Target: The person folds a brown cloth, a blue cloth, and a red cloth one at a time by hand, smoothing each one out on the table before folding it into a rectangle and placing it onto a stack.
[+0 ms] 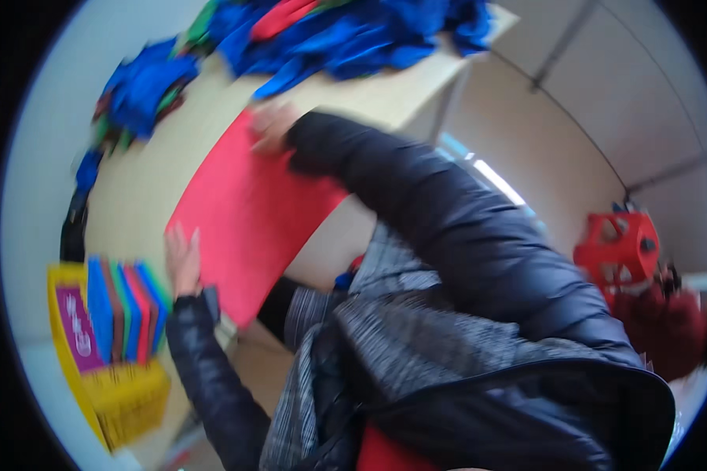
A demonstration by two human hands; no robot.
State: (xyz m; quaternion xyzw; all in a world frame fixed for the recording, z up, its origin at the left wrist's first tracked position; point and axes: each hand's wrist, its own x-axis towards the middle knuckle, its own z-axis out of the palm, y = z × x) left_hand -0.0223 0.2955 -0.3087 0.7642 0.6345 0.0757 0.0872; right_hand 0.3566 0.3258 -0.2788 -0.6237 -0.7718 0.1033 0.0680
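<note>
A red cloth [239,208] lies spread across the pale table, and its near side hangs past the table edge toward me. My left hand [183,263] rests at the cloth's left end with its fingers stretched out. At the far right corner of the cloth is my right hand [273,127], touching it. Motion blurs those fingers, so their grip on the corner is unclear.
Blue garments with red and green pieces form a heap [346,39] at the table's far side. A smaller pile [149,86] sits to its left. Folded coloured cloths [130,310] stand in a yellow box [130,404] at left. A red plastic stool [617,247] is at right.
</note>
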